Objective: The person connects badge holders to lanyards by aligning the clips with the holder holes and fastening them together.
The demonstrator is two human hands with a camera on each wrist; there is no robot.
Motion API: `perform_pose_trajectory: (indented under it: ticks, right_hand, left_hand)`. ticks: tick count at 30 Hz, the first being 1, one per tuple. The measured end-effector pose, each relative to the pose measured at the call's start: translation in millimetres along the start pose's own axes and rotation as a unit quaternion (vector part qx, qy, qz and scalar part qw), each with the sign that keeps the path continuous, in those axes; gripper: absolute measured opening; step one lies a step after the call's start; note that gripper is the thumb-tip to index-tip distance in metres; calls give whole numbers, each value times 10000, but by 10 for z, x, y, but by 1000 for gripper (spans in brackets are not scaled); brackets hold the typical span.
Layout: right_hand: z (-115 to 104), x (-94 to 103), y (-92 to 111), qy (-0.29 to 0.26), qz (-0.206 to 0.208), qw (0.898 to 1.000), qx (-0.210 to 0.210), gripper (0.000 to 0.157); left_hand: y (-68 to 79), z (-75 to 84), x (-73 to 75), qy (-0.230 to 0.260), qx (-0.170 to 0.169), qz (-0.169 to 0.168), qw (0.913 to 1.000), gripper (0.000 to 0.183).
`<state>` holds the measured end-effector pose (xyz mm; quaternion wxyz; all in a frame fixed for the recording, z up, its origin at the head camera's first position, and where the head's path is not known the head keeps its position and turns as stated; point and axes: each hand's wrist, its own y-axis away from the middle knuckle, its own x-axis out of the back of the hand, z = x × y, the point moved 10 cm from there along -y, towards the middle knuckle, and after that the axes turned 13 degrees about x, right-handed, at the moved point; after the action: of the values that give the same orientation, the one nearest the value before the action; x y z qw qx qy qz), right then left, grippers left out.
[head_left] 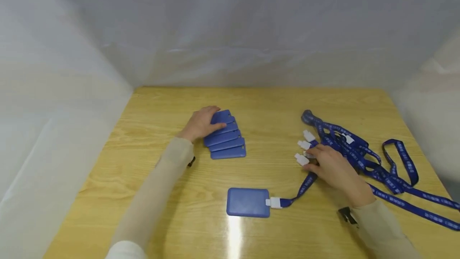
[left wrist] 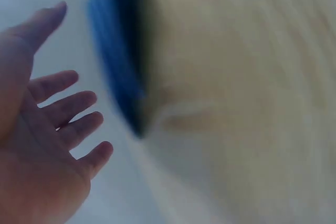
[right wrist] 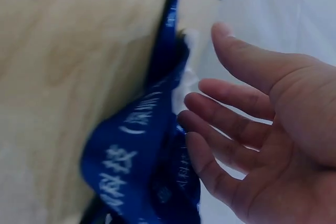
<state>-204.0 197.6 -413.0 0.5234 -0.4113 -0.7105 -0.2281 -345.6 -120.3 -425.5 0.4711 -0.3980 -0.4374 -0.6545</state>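
Note:
At the table's left middle, my left hand [head_left: 203, 123] hovers by a fanned set of blue badge holders [head_left: 228, 154]. The left wrist view shows its fingers spread and apart from the blue stack [left wrist: 113, 40]. On the right, my right hand [head_left: 336, 171] is over the white plastic clips [head_left: 302, 159] of several blue printed lanyards [head_left: 353, 157]. Its fingers are loosely bent beside a strap [right wrist: 128, 156], thumb apart, with nothing visibly pinched. In front, a single blue badge holder [head_left: 248, 203] lies flat, joined to a lanyard's white clip [head_left: 276, 202].
All of this lies on a wooden table [head_left: 172, 219]. Grey-white sheeting [head_left: 230, 31] hangs behind and at the sides. Lanyard loops spread toward the right table edge, and one strap [head_left: 413, 207] runs out of the head view.

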Motion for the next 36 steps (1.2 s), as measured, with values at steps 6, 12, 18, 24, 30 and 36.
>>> perform_pose_trajectory:
  ticks: [6,12,18,24,30,36]
  right_hand:
    - [14,-116,-44,159,-117,9998,94,35]
    - [38,-151,-32,213,-169,9996,75,27]
    - [38,-166,-35,200,-146,9996,144,31]
    - [30,-162,-55,371,-120,9991,179,32]
    - [30,-173,-63,369,-195,9991,39,32]
    - [-30,-108,-53,-16,-29,10000,-22,35]
  left_hand:
    - [-90,-228,-140,192,362,-275,9988,78]
    - [-121,-179,-145,209,381,-238,9988,73]
    - [-165,-164,-62,239,582,-38,9980,77]
    - [-147,-124,-31,159,619,-19,9980,88]
    - [-68,-49,0,-264,506,105,9983,79]
    - [96,136,190,-288,211,353,9987,78]
